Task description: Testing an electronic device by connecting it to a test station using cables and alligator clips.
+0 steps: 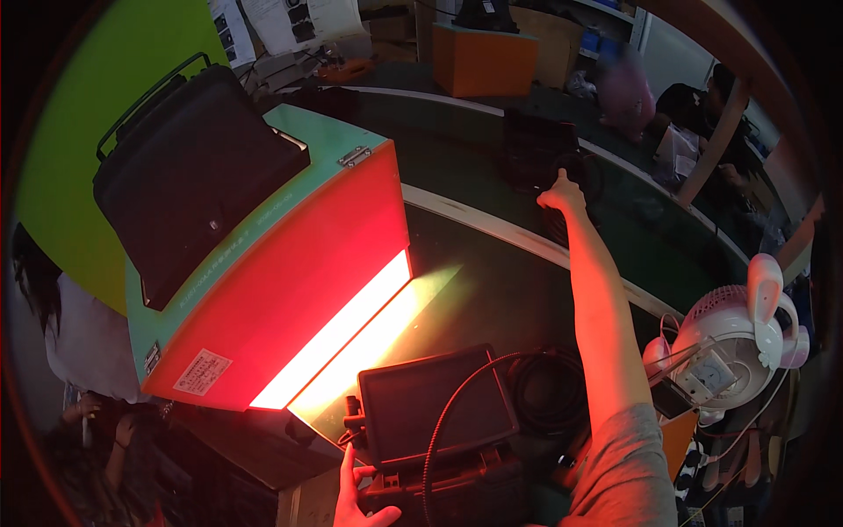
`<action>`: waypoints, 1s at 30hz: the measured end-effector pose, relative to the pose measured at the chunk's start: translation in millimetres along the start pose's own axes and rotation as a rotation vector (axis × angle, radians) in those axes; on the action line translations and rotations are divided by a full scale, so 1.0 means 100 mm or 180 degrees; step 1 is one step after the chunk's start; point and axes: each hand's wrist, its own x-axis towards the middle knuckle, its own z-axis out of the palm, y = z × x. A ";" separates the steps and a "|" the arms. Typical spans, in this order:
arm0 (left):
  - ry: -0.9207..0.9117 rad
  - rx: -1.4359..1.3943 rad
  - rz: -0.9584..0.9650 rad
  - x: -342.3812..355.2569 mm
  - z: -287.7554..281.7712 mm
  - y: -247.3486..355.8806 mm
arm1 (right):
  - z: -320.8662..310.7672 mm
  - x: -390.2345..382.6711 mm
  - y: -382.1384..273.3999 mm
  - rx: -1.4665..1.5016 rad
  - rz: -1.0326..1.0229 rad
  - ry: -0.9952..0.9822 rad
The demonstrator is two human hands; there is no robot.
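In front of me an open black case [483,487] has a flat dark screen [439,408] in its raised lid. A black corrugated cable [432,448] arches across it, and more black cable lies coiled [549,395] to its right. My left hand [356,501] is at the case's left corner, index finger and thumb apart, the fingertip by a small black knob-like part [353,413]. My right arm stretches far forward. My right hand [562,195] is closed at a dark case-like object [537,145] with cable around it; what its fingers grip is lost in the dark.
A large box [307,272] with a glowing red-lit front and a black bag [193,167] on top stands left. A pale rail [492,224] crosses the bench. A white fan [733,342] stands right. People sit at far right and lower left; an orange box [483,61] stands behind.
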 end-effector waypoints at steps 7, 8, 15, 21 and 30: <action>-0.0149 -0.0315 -0.0396 0.06 -0.14 -0.18 | -0.20 -0.06 0.14 0.0271 0.0008 0.0143; -0.0185 -0.0334 -0.0408 0.08 -0.12 -0.20 | -0.32 -0.13 0.16 0.0238 0.0029 0.0160; -0.0812 -0.1486 0.0176 0.22 -0.07 -0.32 | -0.86 -1.00 0.28 -0.0414 -0.0296 0.0157; -0.0618 -0.1683 0.0463 0.19 -0.10 -0.34 | -0.52 -1.66 0.57 -0.0089 -0.0272 -0.0612; -0.0282 -0.2026 0.1024 0.25 -0.25 -0.32 | -0.76 -2.13 0.33 -0.1514 -0.0262 -0.1233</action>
